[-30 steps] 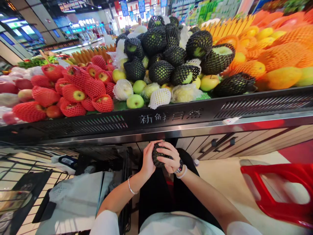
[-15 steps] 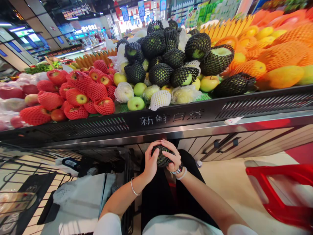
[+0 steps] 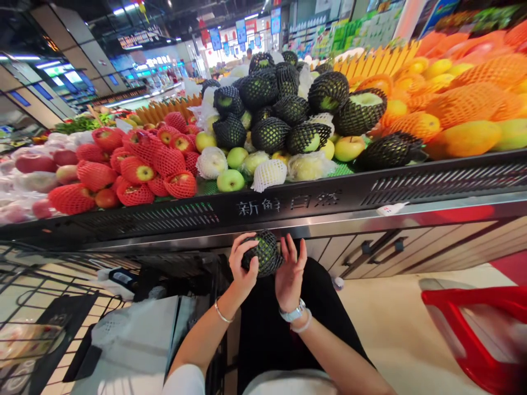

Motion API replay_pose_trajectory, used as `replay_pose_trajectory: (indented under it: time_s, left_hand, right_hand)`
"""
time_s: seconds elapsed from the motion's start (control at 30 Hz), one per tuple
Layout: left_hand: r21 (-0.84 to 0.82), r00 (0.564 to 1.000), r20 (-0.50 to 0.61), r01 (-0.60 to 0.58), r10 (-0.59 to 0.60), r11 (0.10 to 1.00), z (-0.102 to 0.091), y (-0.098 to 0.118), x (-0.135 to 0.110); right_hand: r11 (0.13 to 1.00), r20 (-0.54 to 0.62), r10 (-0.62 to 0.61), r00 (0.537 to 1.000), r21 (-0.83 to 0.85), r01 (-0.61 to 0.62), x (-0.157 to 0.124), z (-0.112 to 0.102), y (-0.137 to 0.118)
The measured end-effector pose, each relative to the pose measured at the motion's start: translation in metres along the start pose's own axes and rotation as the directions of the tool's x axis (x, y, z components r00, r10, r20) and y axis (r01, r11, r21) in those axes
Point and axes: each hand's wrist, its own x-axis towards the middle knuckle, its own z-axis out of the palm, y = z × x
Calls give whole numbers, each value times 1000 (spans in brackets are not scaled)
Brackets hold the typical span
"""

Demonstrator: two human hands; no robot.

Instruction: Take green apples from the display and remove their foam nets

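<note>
A dark green melon (image 3: 267, 253) in a black foam net is in front of me, just below the metal edge of the fruit stand. My left hand (image 3: 244, 262) grips it from the left, fingers over its top and thumb across its near side. Against or close beside its right end is my right hand (image 3: 290, 270), fingers stretched up and apart; whether it touches the net I cannot tell. Above both hands, more melons in black nets (image 3: 269, 134) are heaped on the stand, with green apples (image 3: 230, 180) along the front.
A black slatted rail (image 3: 197, 214) fronts the fruit stand. Apples in red nets (image 3: 135, 170) lie left, mangoes in orange nets (image 3: 465, 107) right. A wire shopping cart (image 3: 82, 323) holding a grey-white bag stands at my left. Something red plastic (image 3: 465, 334) is on the floor at right.
My right hand has come off the melon's top and opened at its right side. The left hand has turned the melon and moved it slightly left and up.
</note>
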Motion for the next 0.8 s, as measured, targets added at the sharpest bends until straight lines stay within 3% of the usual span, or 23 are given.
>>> replay_pose_trajectory:
  time_s: [0.1, 0.2, 0.3, 0.4, 0.57, 0.7, 0.8]
  left_hand:
    - [113, 961, 52, -275, 270, 955, -1, 2, -1]
    - [121, 877, 116, -478, 466, 870, 4, 6, -3]
    - [124, 816, 125, -577, 564, 807, 8, 14, -5]
    - [135, 810, 95, -586, 578, 799, 7, 24, -5]
    - [121, 847, 56, -531, 528, 839, 9, 23, -11]
    - [87, 892, 62, -451, 447, 888, 16, 18, -18]
    - [94, 910, 214, -381, 355, 920, 15, 23, -14]
  right_hand:
    - [962, -27, 199, 980, 196, -190, -9, 17, -10]
    - [961, 0, 190, 982, 205, -186, -8, 22, -21]
    - [984, 105, 140, 985, 100, -151, -4, 18, -31]
    - [995, 168, 94, 981, -58, -85, -2, 14, -41]
    - [983, 72, 68, 995, -178, -55, -2, 16, -50]
    - [977, -65, 173, 983, -115, -180, -1, 12, -41]
    - [929, -176, 370, 912, 75, -362, 4, 5, -33]
